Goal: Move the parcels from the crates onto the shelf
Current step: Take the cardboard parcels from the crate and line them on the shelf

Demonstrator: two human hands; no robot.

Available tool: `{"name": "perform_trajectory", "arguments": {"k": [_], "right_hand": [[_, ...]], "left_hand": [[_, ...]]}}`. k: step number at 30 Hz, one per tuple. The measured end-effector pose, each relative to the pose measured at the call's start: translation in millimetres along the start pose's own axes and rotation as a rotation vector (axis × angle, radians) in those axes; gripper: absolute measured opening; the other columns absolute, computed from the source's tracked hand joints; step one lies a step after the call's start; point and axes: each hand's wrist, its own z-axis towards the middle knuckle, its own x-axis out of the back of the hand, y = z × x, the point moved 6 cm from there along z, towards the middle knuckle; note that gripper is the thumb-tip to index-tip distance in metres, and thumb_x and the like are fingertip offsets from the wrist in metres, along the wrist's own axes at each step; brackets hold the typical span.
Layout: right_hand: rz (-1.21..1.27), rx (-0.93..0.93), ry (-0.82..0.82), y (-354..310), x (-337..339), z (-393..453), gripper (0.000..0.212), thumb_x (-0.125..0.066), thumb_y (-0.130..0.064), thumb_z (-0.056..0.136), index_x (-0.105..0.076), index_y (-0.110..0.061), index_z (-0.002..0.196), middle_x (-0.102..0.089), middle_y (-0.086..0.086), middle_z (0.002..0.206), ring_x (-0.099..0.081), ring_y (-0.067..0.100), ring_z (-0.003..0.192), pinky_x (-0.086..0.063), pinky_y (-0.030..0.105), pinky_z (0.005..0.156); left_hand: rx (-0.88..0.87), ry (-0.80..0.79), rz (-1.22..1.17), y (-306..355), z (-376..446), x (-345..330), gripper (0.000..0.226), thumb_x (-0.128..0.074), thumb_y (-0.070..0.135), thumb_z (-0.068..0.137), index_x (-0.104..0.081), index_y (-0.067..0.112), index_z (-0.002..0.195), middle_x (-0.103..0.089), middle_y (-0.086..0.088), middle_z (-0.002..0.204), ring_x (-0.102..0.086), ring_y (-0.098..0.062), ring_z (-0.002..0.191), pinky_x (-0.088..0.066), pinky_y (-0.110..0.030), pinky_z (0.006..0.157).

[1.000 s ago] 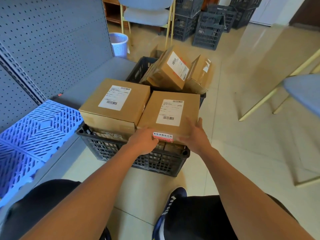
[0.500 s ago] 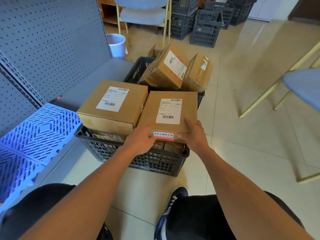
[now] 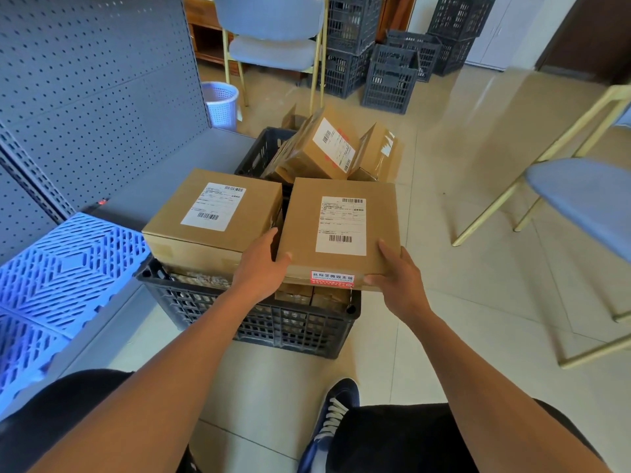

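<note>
A flat brown parcel [image 3: 304,230] with a white label and a red sticker sits tilted above the near black crate [image 3: 290,329]. My left hand [image 3: 261,266] grips its left near corner and my right hand [image 3: 397,276] grips its right near corner. Beside it on the left, a bigger labelled parcel [image 3: 211,216] rests on the crate's contents. Behind, a second black crate [image 3: 263,150] holds two tilted parcels [image 3: 321,148], [image 3: 379,153]. The grey shelf base [image 3: 164,189] with its pegboard back [image 3: 95,83] runs along the left.
A blue slatted panel [image 3: 61,274] lies on the shelf at the left. A white waste basket [image 3: 220,102], a grey chair [image 3: 273,46] and stacked black crates [image 3: 392,73] stand at the back. Another chair [image 3: 580,199] is on the right. My shoe [image 3: 336,411] is on the tiled floor.
Both hands have moved from the parcel's near edge out to its two near corners and taken hold. The parcel's near edge has come up from the crate.
</note>
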Motion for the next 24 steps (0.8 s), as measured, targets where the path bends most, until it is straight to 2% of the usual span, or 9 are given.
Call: {"name": "perform_trajectory", "arguments": {"k": [3, 4, 6, 8, 10, 12, 16, 21, 24], "right_hand": [[0.121, 0.052, -0.010, -13, 10, -6, 0.074, -0.074, -0.006, 0.090, -0.044, -0.048, 0.142, -0.045, -0.007, 0.143, -0.049, 0.018, 0.134, -0.050, 0.048, 0.107], [0.148, 0.077, -0.012, -19, 12, -9, 0.073, -0.074, -0.004, 0.090, -0.045, -0.042, 0.145, -0.045, -0.006, 0.144, -0.049, 0.011, 0.133, -0.051, 0.041, 0.107], [0.175, 0.131, -0.033, -31, 13, -13, 0.076, -0.072, 0.003, 0.087, -0.043, -0.027, 0.151, -0.043, -0.003, 0.146, -0.048, -0.006, 0.127, -0.051, 0.019, 0.099], [0.132, 0.196, -0.035, -43, 11, -15, 0.078, -0.071, 0.005, 0.087, -0.041, -0.023, 0.153, -0.040, -0.003, 0.148, -0.046, -0.015, 0.123, -0.046, 0.008, 0.095], [0.103, 0.229, -0.032, -53, 8, -15, 0.079, -0.071, 0.005, 0.087, -0.040, -0.027, 0.153, -0.036, -0.004, 0.151, -0.044, -0.010, 0.127, -0.046, 0.011, 0.098], [0.035, 0.252, -0.033, -60, 3, -14, 0.081, -0.073, -0.001, 0.089, -0.037, -0.032, 0.154, -0.033, -0.007, 0.155, -0.042, 0.001, 0.134, -0.046, 0.022, 0.106], [-0.092, 0.252, -0.041, -71, -14, -10, 0.088, -0.079, -0.025, 0.088, -0.026, -0.044, 0.155, -0.021, -0.014, 0.160, -0.036, 0.012, 0.141, -0.046, 0.044, 0.112], [-0.093, 0.222, -0.070, -96, -38, -5, 0.113, -0.088, -0.051, 0.070, -0.011, -0.057, 0.152, -0.008, -0.020, 0.153, -0.032, 0.022, 0.141, -0.046, 0.051, 0.111], [-0.095, 0.210, -0.065, -118, -55, -3, 0.111, -0.084, -0.062, 0.066, -0.012, -0.060, 0.150, -0.006, -0.018, 0.155, -0.028, 0.025, 0.142, -0.045, 0.053, 0.111]], "left_hand": [[0.031, 0.020, -0.127, 6, -3, 6, 0.079, -0.059, 0.044, 0.099, -0.014, 0.030, 0.162, -0.029, 0.001, 0.164, -0.031, -0.025, 0.149, -0.031, -0.049, 0.117], [0.039, 0.015, -0.171, 8, -4, 7, 0.083, -0.061, 0.047, 0.098, -0.010, 0.032, 0.162, -0.029, 0.002, 0.164, -0.032, -0.025, 0.148, -0.032, -0.049, 0.117], [0.046, -0.003, -0.267, 11, -6, 10, 0.091, -0.063, 0.050, 0.095, -0.003, 0.034, 0.162, -0.035, 0.004, 0.161, -0.040, -0.021, 0.142, -0.035, -0.047, 0.114], [0.054, -0.019, -0.346, 14, -8, 13, 0.098, -0.066, 0.051, 0.092, 0.001, 0.035, 0.161, -0.042, 0.007, 0.155, -0.047, -0.016, 0.133, -0.038, -0.044, 0.112], [0.059, -0.007, -0.369, 14, -9, 17, 0.103, -0.070, 0.047, 0.090, 0.002, 0.034, 0.161, -0.043, 0.007, 0.154, -0.047, -0.017, 0.134, -0.038, -0.045, 0.113], [0.055, 0.026, -0.359, 13, -10, 25, 0.103, -0.072, 0.041, 0.090, 0.002, 0.033, 0.162, -0.041, 0.008, 0.154, -0.044, -0.019, 0.138, -0.037, -0.046, 0.114], [0.059, 0.089, -0.369, 6, -12, 45, 0.100, -0.072, 0.035, 0.092, -0.001, 0.032, 0.162, -0.038, 0.008, 0.157, -0.043, -0.019, 0.140, -0.037, -0.045, 0.114], [0.042, 0.157, -0.362, -5, -23, 70, 0.096, -0.069, 0.031, 0.095, 0.000, 0.031, 0.162, -0.038, 0.006, 0.157, -0.043, -0.020, 0.139, -0.039, -0.045, 0.113], [0.038, 0.214, -0.373, -16, -31, 89, 0.097, -0.070, 0.030, 0.094, -0.001, 0.032, 0.162, -0.041, 0.003, 0.155, -0.044, -0.022, 0.139, -0.038, -0.046, 0.115]]}}
